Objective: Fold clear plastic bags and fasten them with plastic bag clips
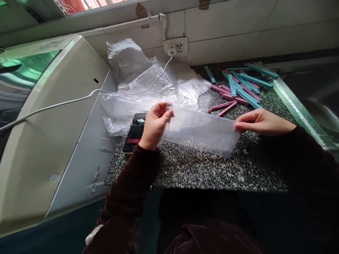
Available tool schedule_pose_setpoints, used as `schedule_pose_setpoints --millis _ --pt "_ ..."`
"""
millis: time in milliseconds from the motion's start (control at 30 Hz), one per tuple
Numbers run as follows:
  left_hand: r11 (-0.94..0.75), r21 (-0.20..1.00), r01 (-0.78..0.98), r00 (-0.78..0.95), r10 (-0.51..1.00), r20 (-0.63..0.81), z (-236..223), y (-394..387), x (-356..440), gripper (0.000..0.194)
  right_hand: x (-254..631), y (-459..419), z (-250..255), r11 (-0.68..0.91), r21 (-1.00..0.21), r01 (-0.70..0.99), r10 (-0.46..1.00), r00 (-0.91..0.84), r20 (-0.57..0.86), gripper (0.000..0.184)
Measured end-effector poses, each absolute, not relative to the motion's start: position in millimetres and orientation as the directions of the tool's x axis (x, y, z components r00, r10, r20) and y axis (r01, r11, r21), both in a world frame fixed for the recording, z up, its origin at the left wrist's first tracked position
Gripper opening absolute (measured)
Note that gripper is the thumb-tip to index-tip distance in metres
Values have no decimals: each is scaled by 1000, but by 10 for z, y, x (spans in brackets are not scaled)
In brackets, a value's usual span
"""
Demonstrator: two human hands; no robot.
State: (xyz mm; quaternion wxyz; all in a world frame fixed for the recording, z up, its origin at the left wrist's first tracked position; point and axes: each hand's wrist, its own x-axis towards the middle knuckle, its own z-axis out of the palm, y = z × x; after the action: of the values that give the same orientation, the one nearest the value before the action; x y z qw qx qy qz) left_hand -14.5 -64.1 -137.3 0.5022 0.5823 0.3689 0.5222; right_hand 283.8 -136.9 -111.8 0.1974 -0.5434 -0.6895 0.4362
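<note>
A clear plastic bag (201, 128) is stretched between my two hands above the speckled countertop (201, 173). My left hand (156, 123) pinches its left end between thumb and fingers. At the opposite end, my right hand (261, 121) grips the edge in a pinch. The bag hangs slightly tilted, its right side lower. Beyond my right hand lies a loose pile of blue sealing clips (247, 95) and pink sealing clips (227, 107). A phone (135, 132) with a timer on its screen lies just left of my left hand, which partly covers it.
More clear plastic bags (153, 83) are heaped against the tiled wall. A white charging cable (92, 92) runs from the wall socket (178, 47) across a washing machine (60, 116) on the left. To the right is a metal sink (317, 91) with a raised rim.
</note>
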Motion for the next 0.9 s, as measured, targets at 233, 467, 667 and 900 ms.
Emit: schedule_pose_setpoints --millis 233,467,667,900 --pt "-184 981 -62 252 948 194 -1356 -689 -117 14 2712 -1365 -1164 63 -780 622 864 -425 -270 34" --pt "-146 988 -47 290 945 153 -1330 -747 -85 10 2517 -1403 -1185 66 -748 660 823 -460 -332 44" --pt "-83 996 22 452 890 64 -1307 -804 -55 8 2453 -1422 -1193 89 -762 641 782 -519 -345 42" --pt "-98 992 80 516 856 43 -1292 -835 -27 14 2328 -1438 -1257 82 -796 600 712 -594 -374 43"
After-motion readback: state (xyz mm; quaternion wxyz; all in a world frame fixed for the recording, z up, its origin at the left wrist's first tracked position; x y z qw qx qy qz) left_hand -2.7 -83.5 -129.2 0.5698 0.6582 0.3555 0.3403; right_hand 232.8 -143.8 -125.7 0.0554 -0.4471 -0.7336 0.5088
